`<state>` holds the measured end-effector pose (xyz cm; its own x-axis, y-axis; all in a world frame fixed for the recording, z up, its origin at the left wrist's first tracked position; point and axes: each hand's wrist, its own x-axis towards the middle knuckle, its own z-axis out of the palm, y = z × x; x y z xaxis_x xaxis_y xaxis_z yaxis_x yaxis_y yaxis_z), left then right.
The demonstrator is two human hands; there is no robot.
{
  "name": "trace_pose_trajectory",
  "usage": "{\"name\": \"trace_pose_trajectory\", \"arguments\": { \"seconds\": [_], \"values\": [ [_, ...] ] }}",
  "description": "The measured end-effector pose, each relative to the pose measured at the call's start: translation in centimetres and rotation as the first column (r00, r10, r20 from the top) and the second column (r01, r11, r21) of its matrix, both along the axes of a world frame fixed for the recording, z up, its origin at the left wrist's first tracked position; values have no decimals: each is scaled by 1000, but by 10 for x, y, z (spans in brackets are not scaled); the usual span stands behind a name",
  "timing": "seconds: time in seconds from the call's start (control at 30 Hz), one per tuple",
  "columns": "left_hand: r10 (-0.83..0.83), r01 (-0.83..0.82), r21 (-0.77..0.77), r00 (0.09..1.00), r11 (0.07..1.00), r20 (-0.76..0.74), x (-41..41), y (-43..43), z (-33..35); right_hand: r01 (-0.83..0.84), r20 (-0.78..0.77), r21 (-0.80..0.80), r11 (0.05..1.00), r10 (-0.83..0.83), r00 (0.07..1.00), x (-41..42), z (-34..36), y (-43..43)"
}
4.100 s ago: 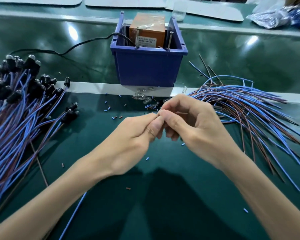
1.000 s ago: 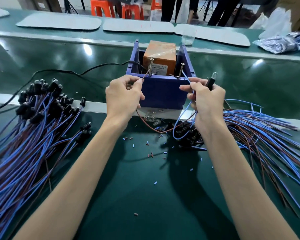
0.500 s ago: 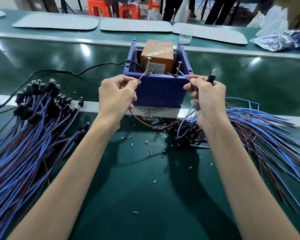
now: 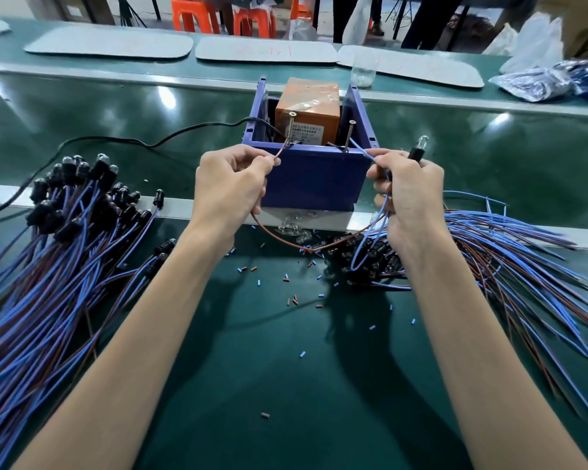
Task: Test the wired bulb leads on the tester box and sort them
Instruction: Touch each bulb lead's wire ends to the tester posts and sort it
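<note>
Both hands have come up from the tabletop (image 4: 286, 385) to the tester box (image 4: 314, 178). The left hand (image 4: 230, 188) has its grip pinched on the brown lead (image 4: 281, 150) at the left screw post (image 4: 291, 127). The right hand (image 4: 409, 195) clamps the blue lead (image 4: 362, 149) and the bulb (image 4: 421, 143) by the right post (image 4: 349, 134). The test looks under way, but I cannot tell whether the bulb is lit.

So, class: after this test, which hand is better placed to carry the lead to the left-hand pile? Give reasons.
Probably the left hand: it pinches the brown wire and is nearer that pile. The right hand, gripping bulb and blue wire, would reach across.
</note>
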<state>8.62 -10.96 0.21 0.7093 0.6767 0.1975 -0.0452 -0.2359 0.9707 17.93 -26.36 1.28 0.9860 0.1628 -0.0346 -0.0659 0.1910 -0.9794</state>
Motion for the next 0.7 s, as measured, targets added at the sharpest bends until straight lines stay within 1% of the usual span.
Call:
{"name": "trace_pose_trajectory", "arguments": {
  "seconds": [0.57, 0.63, 0.7],
  "values": [
    [-21, 21, 4, 1000, 1000, -21, -3, -6, 2, -23, 9, -6, 1000, 23, 1000, 2, -3, -3],
    [-34, 34, 9, 999, 999, -30, -4, -8, 3, -46, 6, -23, 999, 46, 999, 3, -2, -4],
    [-74, 75, 26, 996, 997, -46, -5, -10, 5, -121, -39, -40, 992, 120, 992, 6, 1, -9]
  ]
}}
